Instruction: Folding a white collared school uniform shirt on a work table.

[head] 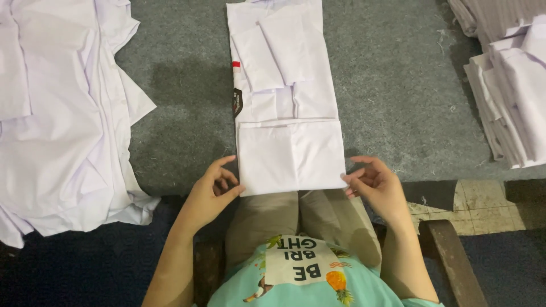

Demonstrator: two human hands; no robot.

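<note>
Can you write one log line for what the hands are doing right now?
left hand: pinches folded white shirt near corner | right hand: pinches other near corner | surface: grey mat

- We see the shirt (287, 102) as thin white woven cloth, matt, smooth where folded, with faint creases.
- Our left hand (210, 193) and right hand (378, 185) are bare skin, pinching that cloth at its near corners.
- The table cover (392, 96) looks like grey felt, matt, rough and fuzzy, with loose threads on it.
- The left pile (57, 113) is the same white cloth, heavily rumpled.
- The right stack (512, 96) is white cloth too, in flat, smooth layers.
- The chair arm (452, 261) at near right looks like dark, worn wood.
- The floor (483, 207) there shows pale, scuffed tile.
</note>
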